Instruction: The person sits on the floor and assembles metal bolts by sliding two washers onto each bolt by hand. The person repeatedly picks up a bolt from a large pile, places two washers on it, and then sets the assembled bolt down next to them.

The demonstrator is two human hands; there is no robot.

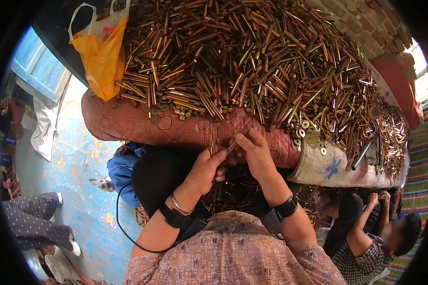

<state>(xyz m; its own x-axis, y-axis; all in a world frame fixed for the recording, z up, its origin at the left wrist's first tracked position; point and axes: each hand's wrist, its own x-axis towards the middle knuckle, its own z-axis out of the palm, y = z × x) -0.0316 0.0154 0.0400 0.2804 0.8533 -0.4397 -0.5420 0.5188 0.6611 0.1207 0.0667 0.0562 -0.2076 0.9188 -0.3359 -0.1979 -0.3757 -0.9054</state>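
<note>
Tubes [213, 138] part-hidden in left hand [206, 167]

Daylight comes in unevenly from 2 sides — a blown-out window opening [422, 71] at far right and pale glare on the blue floor [81, 156] at left. Copper-coloured metal tubes [252, 57] throw sharp glints; below the left hand [209, 166] and right hand [256, 151], shadow is deep. Fisheye distortion bends the striped cloth [422, 156] near the black rim — boxes [7, 147] at far left look dim and soft.

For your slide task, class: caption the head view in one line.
Left hand and right hand hold shiny tubes before a heap of more, orange bag to the left.
</note>
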